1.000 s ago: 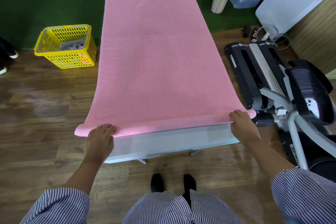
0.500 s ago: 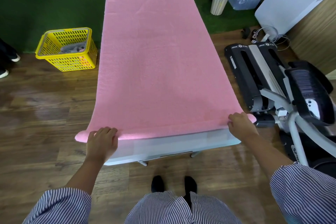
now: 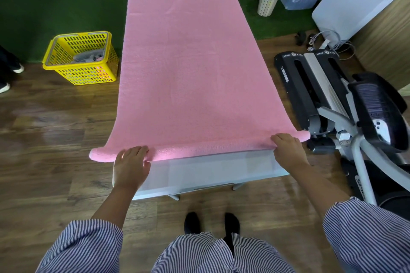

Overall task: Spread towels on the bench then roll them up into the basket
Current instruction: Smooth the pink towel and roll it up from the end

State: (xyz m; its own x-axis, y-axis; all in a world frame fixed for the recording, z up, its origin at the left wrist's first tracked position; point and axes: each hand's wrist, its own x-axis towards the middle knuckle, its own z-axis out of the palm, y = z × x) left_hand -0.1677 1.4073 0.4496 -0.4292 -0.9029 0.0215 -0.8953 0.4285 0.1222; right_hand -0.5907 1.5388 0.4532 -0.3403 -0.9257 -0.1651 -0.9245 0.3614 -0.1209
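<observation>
- A dark wooden plank floor (image 3: 44,139) meets a strip of green artificial turf (image 3: 55,6) at the far side of the room.
- A long white padded bench (image 3: 210,170) stands lengthwise away from the person, and a large pink terry towel (image 3: 190,62) lies spread flat over nearly all of its top.
- The towel's near edge is turned over into a thin roll that runs across the bench and sticks out past both of its sides.
- The left hand (image 3: 131,166) rests on the roll near its left end, fingers fairly straight and spread over the fabric.
- The right hand (image 3: 288,150) sits on the roll near its right end, fingers bent down over it and pressing into the cloth.
- A yellow slotted plastic basket (image 3: 64,73) stands on the floor left of the bench, with grey cloth lying in it.
- A black and grey exercise machine (image 3: 332,106) stands just right of the bench.
</observation>
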